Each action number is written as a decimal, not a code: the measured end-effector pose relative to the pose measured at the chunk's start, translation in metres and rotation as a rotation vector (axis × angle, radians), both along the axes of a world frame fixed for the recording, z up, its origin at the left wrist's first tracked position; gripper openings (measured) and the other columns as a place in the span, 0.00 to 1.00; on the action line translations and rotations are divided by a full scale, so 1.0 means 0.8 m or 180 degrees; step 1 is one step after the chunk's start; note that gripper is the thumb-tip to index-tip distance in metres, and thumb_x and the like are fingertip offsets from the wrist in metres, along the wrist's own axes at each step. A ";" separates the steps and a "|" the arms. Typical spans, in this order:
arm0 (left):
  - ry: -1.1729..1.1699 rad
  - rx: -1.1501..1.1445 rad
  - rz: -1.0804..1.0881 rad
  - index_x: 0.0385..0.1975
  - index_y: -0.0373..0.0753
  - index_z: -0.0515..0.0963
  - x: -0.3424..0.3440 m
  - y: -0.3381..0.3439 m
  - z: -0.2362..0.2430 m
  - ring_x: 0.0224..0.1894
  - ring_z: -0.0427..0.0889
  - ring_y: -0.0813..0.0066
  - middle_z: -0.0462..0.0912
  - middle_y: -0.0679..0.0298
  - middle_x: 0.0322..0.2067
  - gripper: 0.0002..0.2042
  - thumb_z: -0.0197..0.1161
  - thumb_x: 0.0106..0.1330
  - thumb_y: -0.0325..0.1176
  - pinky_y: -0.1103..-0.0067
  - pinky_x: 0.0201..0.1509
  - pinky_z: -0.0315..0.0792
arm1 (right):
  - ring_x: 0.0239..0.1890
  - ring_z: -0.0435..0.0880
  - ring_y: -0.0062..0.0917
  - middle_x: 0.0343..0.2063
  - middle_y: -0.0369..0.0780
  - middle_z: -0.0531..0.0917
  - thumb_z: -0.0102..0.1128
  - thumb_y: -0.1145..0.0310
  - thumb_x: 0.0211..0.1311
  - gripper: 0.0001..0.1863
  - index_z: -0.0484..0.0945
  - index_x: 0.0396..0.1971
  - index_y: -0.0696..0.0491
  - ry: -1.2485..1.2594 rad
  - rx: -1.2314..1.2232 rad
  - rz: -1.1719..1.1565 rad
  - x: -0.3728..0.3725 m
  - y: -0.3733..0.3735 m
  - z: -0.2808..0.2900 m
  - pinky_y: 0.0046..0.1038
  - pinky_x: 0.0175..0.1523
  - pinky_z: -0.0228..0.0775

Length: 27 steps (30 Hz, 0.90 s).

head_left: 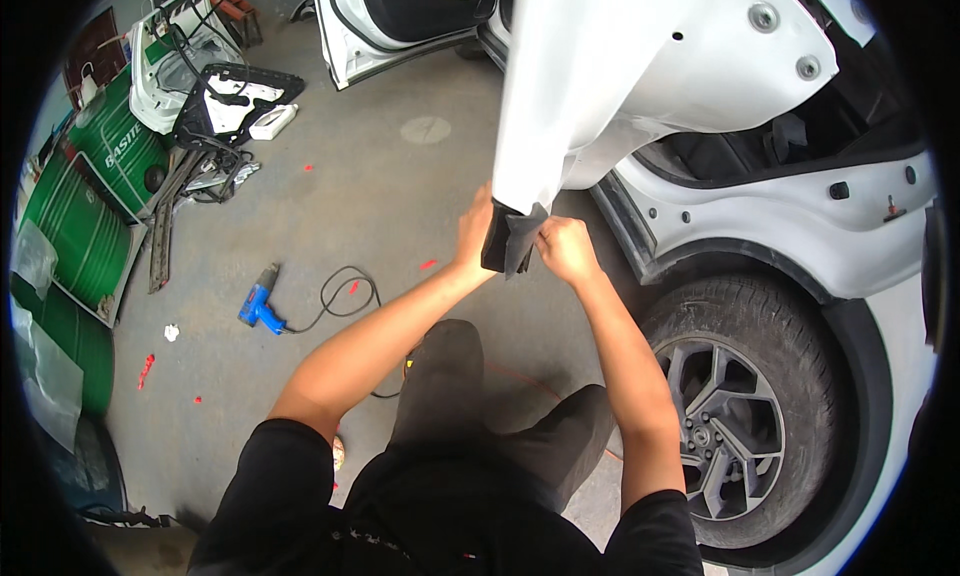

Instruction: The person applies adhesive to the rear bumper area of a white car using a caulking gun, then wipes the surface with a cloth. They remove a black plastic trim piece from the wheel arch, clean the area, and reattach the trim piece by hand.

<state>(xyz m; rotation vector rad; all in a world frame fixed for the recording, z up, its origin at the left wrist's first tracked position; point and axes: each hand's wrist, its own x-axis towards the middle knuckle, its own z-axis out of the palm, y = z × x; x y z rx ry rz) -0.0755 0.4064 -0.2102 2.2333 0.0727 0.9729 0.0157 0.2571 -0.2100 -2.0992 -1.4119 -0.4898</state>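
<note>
A silver-white car door (570,86) stands swung out in front of me, its edge pointing toward my body. Around its near lower end wraps a piece of black film-like material (508,241) with a loose, creased flap. My left hand (475,233) is against the left side of this end, its fingers hidden behind the door and the black piece. On the other side my right hand (566,248) is closed, its fingertips pinching at the edge of the black flap.
A blue heat gun (261,302) lies on the floor with its black cord looped. Green drums (80,226) and removed door parts (225,96) line the left. The car's rear wheel (735,416) is close on my right. Several red scraps (148,368) are scattered about.
</note>
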 end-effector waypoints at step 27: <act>-0.1981 -0.0516 -0.1411 0.43 0.27 0.72 -0.200 -0.033 0.180 0.39 0.76 0.69 0.77 0.51 0.40 0.11 0.57 0.64 0.27 0.75 0.47 0.71 | 0.27 0.81 0.31 0.27 0.40 0.81 0.72 0.73 0.40 0.18 0.78 0.35 0.58 -0.0411 0.1850 0.0708 -0.219 -0.047 0.201 0.27 0.31 0.73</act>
